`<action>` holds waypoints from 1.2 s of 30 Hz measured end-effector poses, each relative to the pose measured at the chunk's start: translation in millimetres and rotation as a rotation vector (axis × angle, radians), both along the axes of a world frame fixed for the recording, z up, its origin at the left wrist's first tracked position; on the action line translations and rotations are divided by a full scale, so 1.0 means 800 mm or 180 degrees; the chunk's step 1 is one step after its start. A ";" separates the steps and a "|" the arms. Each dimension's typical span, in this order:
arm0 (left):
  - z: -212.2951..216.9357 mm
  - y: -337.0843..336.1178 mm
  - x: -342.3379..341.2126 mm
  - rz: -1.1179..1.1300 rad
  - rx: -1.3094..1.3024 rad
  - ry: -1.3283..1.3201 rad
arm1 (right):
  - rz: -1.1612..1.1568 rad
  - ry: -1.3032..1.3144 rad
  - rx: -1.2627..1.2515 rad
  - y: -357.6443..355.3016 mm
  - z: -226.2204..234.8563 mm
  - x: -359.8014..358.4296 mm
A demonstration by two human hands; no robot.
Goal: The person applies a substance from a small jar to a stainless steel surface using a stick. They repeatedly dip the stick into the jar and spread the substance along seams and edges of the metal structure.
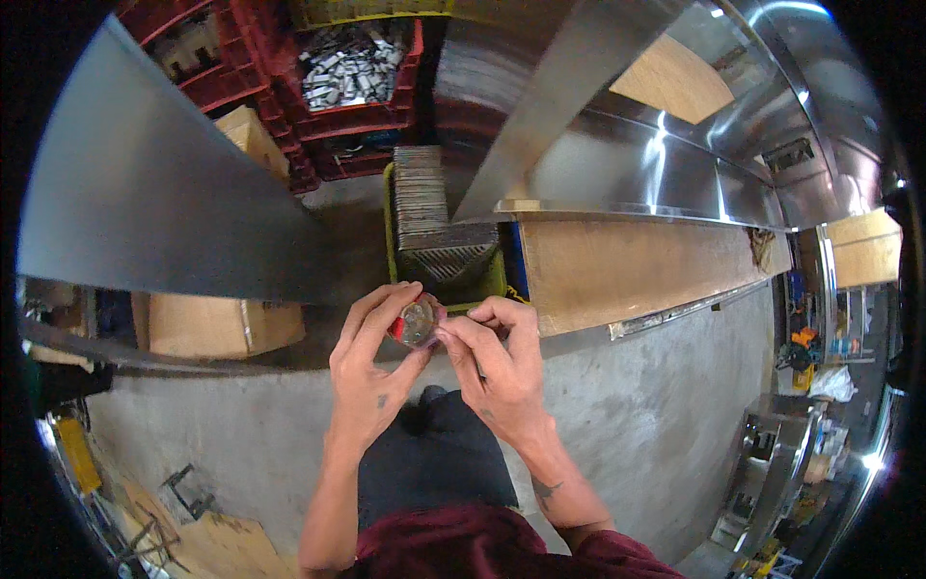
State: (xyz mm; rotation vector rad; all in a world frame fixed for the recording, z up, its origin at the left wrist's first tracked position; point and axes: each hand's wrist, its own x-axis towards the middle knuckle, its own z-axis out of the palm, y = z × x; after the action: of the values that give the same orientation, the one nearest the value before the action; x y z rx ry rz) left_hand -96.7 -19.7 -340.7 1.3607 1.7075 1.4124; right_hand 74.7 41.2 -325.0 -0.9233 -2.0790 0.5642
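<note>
Near the middle of the view, above my lap, my left hand (368, 338) is closed round a small round thing (418, 324). Its face is greyish and shiny, with red at the left edge and a pinkish, film-like edge on the right; I cannot make out its exact kind. At that right edge the thumb and fingers of my right hand (503, 365) are pinched together, touching it. Whatever lies between those fingertips is too small to tell. Just beyond both hands stands a yellow-green crate (494, 280) holding stacked ribbed metal filter-like panels (420, 198).
A large metal sheet (164, 193) rises on the left, beside a cardboard box (217, 326). Stainless steel panels (617, 164) and a long cardboard-covered piece (646, 270) extend to the right. Red crates (352, 124) stand at the back, one full of small metal parts. Concrete floor (637, 434) surrounds me.
</note>
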 end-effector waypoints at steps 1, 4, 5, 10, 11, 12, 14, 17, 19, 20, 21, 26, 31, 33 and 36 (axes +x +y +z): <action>-0.018 0.009 0.005 -0.0025 -0.0032 0.0023 | -0.0074 0.0024 0.0114 0.008 -0.015 0.007; -0.082 0.030 0.019 0.0011 -0.0116 -0.0094 | -0.0430 0.0434 0.0273 0.025 -0.060 0.025; -0.107 0.036 0.025 0.0047 -0.0113 -0.0185 | -0.0559 0.0605 0.0276 0.030 -0.076 0.031; -0.237 0.069 0.034 -0.0075 0.0066 -0.0747 | -0.1134 0.1554 0.0620 0.085 -0.189 0.020; -0.256 0.071 0.034 -0.0073 0.0074 -0.0755 | -0.1224 0.1299 0.0964 0.098 -0.201 0.014; -0.275 0.072 0.033 -0.0070 0.0083 -0.0766 | -0.1266 0.1485 0.1189 0.114 -0.215 0.006; -0.317 0.072 0.027 -0.0117 0.0190 -0.0702 | -0.1345 0.1768 0.1565 0.147 -0.237 -0.008; -0.395 0.073 0.015 -0.0144 0.0364 -0.0940 | -0.1408 0.2137 0.1884 0.185 -0.268 -0.027; -0.434 0.068 0.006 -0.0134 0.0364 -0.0989 | -0.1399 0.2232 0.2148 0.205 -0.282 -0.034; -0.447 0.066 0.003 -0.0118 0.0319 -0.0907 | -0.1408 0.2139 0.2301 0.212 -0.291 -0.032; -0.461 0.063 0.000 -0.0104 0.0278 -0.0826 | -0.1420 0.2043 0.2456 0.219 -0.301 -0.027; -0.558 0.050 -0.031 -0.0002 0.0159 -0.1153 | -0.1012 0.2095 0.2772 0.237 -0.321 -0.029; -0.620 0.027 -0.050 0.0204 0.0436 -0.1112 | -0.1146 0.2109 0.2800 0.237 -0.317 -0.045; -0.643 0.015 -0.055 0.0247 0.0437 -0.1244 | -0.1188 0.2113 0.2831 0.235 -0.313 -0.051; -0.677 0.009 -0.056 0.0314 0.0416 -0.1259 | -0.1308 0.2082 0.3062 0.241 -0.312 -0.048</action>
State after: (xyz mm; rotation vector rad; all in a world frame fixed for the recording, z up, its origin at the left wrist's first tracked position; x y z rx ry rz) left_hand -141.7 -12.7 -882.7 0.9857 1.4577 1.7404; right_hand 36.1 233.9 -574.7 -0.4554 -1.2512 -0.3275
